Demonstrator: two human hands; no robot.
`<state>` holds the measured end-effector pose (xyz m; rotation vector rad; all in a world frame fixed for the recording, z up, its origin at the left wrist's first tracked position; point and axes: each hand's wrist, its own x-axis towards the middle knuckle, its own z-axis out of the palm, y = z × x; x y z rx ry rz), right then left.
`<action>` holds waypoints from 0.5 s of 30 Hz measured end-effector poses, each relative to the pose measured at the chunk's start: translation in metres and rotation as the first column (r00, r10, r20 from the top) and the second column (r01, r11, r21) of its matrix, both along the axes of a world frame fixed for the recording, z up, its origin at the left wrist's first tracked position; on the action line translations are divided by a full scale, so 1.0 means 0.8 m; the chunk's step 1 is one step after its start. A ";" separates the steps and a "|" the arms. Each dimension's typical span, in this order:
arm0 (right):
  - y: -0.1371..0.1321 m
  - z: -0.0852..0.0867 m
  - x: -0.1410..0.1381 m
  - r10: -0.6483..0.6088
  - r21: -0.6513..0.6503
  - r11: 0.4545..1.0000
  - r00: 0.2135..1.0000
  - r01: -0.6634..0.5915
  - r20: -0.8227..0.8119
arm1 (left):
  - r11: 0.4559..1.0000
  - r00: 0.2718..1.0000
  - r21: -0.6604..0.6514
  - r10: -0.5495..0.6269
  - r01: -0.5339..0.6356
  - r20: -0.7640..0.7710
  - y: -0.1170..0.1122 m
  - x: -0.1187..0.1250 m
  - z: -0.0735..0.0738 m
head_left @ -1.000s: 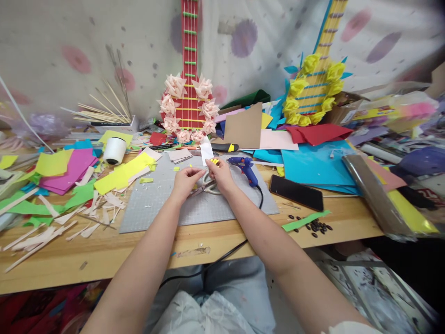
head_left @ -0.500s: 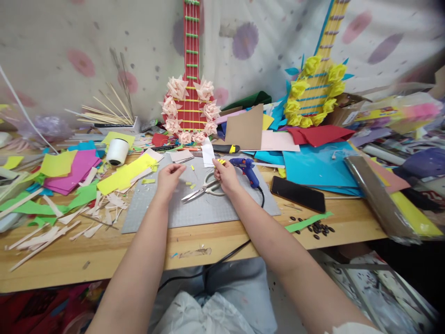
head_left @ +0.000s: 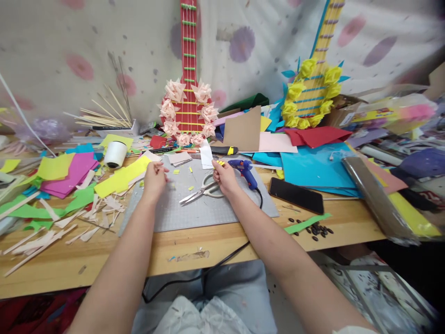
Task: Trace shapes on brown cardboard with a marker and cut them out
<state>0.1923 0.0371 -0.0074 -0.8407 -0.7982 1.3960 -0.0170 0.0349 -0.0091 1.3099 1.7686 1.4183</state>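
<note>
My right hand (head_left: 224,177) is closed on a small yellow paper piece (head_left: 219,163) at its fingertips. A white card (head_left: 206,155) stands just beyond those fingers. Beneath this hand lie metal scissors (head_left: 200,191), blades pointing left on the grey cutting mat (head_left: 208,217). Close to its right is a blue glue gun (head_left: 247,172). My left hand (head_left: 155,182) hovers at the mat's left side by a yellow paper strip (head_left: 121,177), fingers loosely curled and apart, with nothing visible in them. Small yellow scraps (head_left: 176,171) lie on the mat between the hands.
A red paper guitar (head_left: 188,106) with pink flowers and a yellow one (head_left: 309,99) lean against the back curtain. A phone (head_left: 296,195) and dark beads (head_left: 318,229) lie at right. Paper scraps (head_left: 104,208) and a white roll (head_left: 116,154) are at left.
My left hand has moved left, away from the right hand, and its fingers have loosened. My right hand keeps its hold beside the card. The view has shifted slightly.
</note>
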 end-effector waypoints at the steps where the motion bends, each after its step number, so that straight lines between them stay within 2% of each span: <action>1: 0.000 0.000 0.000 0.001 0.003 1.000 1.000 -0.001 0.001 | 0.999 0.997 -0.018 -0.048 0.047 -0.055 -0.004 -0.001 0.000; 3: 0.000 -0.001 0.000 0.001 0.009 1.000 1.000 -0.001 0.009 | 0.983 0.957 -0.055 -0.184 0.176 -0.223 -0.016 0.002 0.000; 4: 0.000 -0.001 -0.001 -0.001 0.011 1.000 1.000 0.001 0.016 | 0.967 0.904 -0.077 -0.255 0.243 -0.343 -0.023 0.007 0.000; 6: 0.000 -0.001 -0.001 -0.008 0.010 1.000 1.000 0.008 0.021 | 0.903 0.732 -0.113 -0.406 0.416 -0.547 -0.036 0.018 -0.003; 8: 0.000 -0.001 -0.001 -0.014 0.006 1.000 1.000 0.014 0.019 | 0.818 0.538 -0.196 -0.516 0.541 -0.666 -0.044 0.028 -0.007; 11: 0.000 -0.001 -0.001 -0.024 0.001 1.000 0.999 0.024 0.022 | 0.740 0.337 -0.331 -0.594 0.585 -0.731 -0.044 0.024 -0.011; 15: 0.000 -0.002 -0.001 -0.025 -0.003 1.000 0.999 0.026 0.043 | 0.682 0.167 -0.399 -0.605 0.613 -0.778 -0.039 -0.025 -0.004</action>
